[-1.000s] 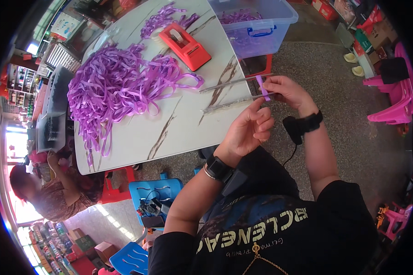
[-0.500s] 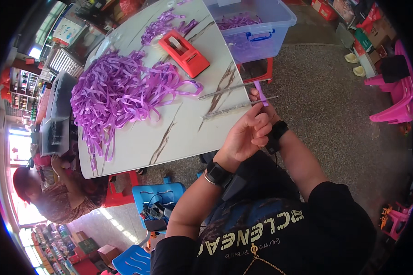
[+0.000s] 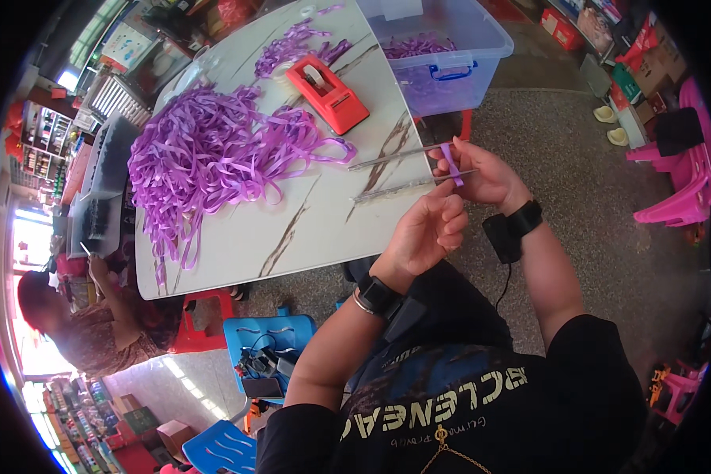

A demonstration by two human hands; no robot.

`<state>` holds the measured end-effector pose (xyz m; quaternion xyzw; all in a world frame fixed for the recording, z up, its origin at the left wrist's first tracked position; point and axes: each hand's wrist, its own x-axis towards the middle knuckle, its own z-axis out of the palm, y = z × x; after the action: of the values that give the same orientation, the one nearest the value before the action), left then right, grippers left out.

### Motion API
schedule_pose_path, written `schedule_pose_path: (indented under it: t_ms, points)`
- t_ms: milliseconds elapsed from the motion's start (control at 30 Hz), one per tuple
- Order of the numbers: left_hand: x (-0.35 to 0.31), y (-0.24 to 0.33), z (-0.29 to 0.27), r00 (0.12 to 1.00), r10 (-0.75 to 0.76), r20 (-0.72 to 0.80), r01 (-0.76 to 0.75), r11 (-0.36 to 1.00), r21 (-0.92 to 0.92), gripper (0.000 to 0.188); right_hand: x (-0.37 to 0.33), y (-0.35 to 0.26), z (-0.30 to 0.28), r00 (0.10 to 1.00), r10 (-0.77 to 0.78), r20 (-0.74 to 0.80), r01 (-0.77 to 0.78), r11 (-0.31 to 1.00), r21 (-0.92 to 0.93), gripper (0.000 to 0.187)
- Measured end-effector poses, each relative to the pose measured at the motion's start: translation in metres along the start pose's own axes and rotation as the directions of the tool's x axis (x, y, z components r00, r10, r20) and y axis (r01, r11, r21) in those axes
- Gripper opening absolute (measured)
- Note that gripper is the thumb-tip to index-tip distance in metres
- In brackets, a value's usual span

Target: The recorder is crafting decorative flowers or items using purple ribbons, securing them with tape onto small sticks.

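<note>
Two thin metal rods stick out past the right edge of the marble-patterned table, side by side. A short purple ribbon lies across their outer ends. My left hand is curled, its thumb and forefinger pinched at the ribbon's near end. From the right, my right hand closes about the ribbon, with fingertips showing left of it and the thumb near the far rod. A big tangled heap of purple ribbon loops covers the left part of the table.
Beyond the rods stands a red tape dispenser, with a smaller ribbon pile behind it. A clear plastic bin with purple ribbon stands off the table's right edge. A blue chair and a seated person are at left.
My right hand has come out from behind the left, moving right and turning so its back and thumb show. My left hand stays by the ribbon's near end.
</note>
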<state>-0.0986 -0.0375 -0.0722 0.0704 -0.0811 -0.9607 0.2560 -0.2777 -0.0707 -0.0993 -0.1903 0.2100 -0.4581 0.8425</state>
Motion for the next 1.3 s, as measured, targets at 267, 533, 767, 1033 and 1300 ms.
schedule_pose_path:
  t_ms: [267,533,767,1033,1300]
  points:
    - [-0.004,-0.003,0.004,0.997,0.0,-0.072,0.014,0.98,0.198,0.042,-0.029,-0.022,-0.039,1.0,-0.02,-0.021,0.021,0.998,0.061,0.022]
    - [-0.012,-0.001,0.034,0.95,0.237,0.203,-0.266,0.278,0.923,0.046,-0.091,0.0,0.077,0.946,-0.264,-0.19,0.015,0.617,-0.787,0.037]
    - [-0.044,0.033,0.031,0.937,0.308,0.162,-0.215,0.146,0.966,0.014,-0.064,0.025,0.114,0.965,-0.259,0.031,0.181,0.577,-0.796,0.028]
    - [-0.092,0.075,0.035,0.938,0.334,-0.089,0.023,0.196,0.98,0.01,-0.023,0.052,0.124,0.947,-0.315,0.056,0.113,0.164,-0.98,0.017]
    - [-0.053,0.233,0.062,0.768,0.6,0.225,-0.058,-0.285,0.957,0.021,0.012,0.078,0.106,0.907,-0.413,0.08,0.17,0.187,-0.968,0.022]
